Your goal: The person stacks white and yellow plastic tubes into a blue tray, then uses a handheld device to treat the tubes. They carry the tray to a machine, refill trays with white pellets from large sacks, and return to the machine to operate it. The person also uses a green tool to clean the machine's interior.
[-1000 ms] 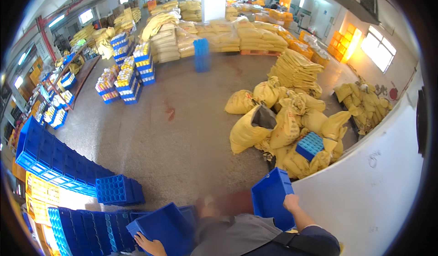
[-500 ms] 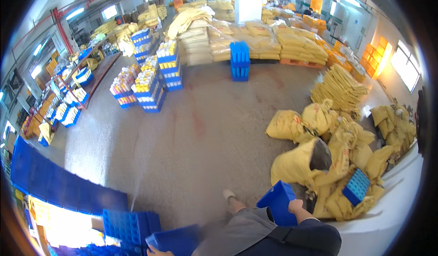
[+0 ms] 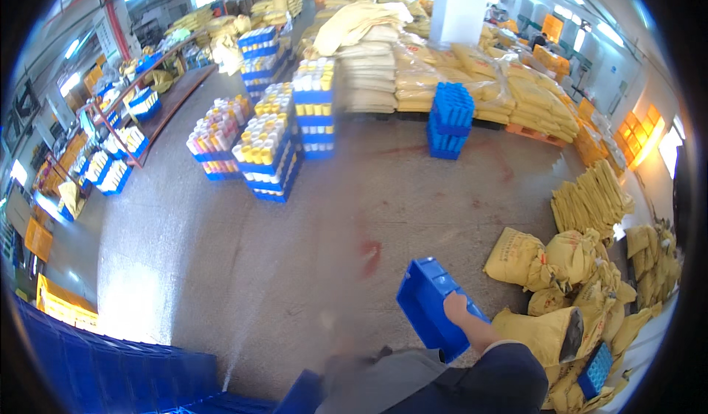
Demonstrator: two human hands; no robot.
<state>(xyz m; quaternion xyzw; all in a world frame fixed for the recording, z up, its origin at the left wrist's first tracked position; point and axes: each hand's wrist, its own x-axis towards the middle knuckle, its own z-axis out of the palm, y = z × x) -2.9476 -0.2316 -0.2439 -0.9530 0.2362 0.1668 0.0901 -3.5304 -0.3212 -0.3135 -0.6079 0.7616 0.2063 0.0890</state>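
My right hand [image 3: 456, 307] grips the rim of an empty blue plastic crate [image 3: 428, 303], held tilted at my right side above the concrete floor [image 3: 243, 266]. My dark sleeve runs from it to the lower edge. The corner of a second blue crate [image 3: 304, 393] pokes in at the bottom, left of my body. My left hand is out of the picture.
Stacks of blue crates filled with yellow and white containers [image 3: 273, 148] stand ahead. A bare stack of blue crates [image 3: 450, 119] is further right, with piled sacks [image 3: 369, 67] behind. Loose yellow sacks [image 3: 560, 266] lie at right. Empty blue crates [image 3: 110, 370] fill the lower left; shelving [image 3: 110, 133] lines the left wall.
The view has lifted and advanced toward the crate stacks; the sacks slid to the right. My left hand has dropped out of view. The right hand keeps its crate.
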